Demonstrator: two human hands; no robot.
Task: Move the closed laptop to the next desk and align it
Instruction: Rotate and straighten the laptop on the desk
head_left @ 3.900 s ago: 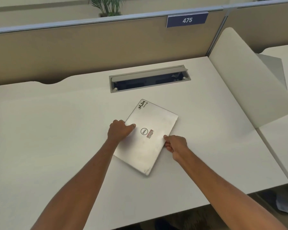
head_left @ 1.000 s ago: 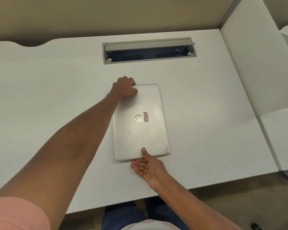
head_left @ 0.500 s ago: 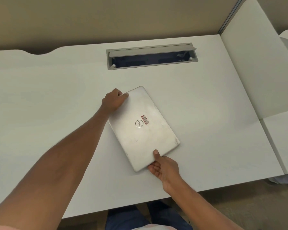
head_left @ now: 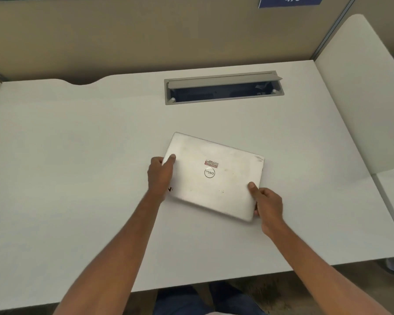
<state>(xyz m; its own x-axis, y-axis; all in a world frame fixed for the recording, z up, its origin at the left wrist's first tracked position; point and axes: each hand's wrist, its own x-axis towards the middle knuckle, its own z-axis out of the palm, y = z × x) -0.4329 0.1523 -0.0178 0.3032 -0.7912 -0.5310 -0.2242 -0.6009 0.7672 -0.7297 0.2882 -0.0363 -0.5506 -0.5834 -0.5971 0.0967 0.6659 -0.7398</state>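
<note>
Fingers of both hands, left hand [head_left: 160, 175] and right hand [head_left: 267, 204], clasp opposite edges of the closed Dell laptop [head_left: 214, 176], askew on the worktop [head_left: 77, 155]; rigid, smooth metal, likely slippery, best gripped by its edges.

- We see the closed laptop [head_left: 214, 176] lying skewed on the desk [head_left: 77, 178], near its middle.
- Our left hand [head_left: 160, 176] grips its left edge, our right hand [head_left: 266, 205] its near right corner.
- Behind it sits the cable tray [head_left: 223, 88], then the partition [head_left: 123, 42].
</note>
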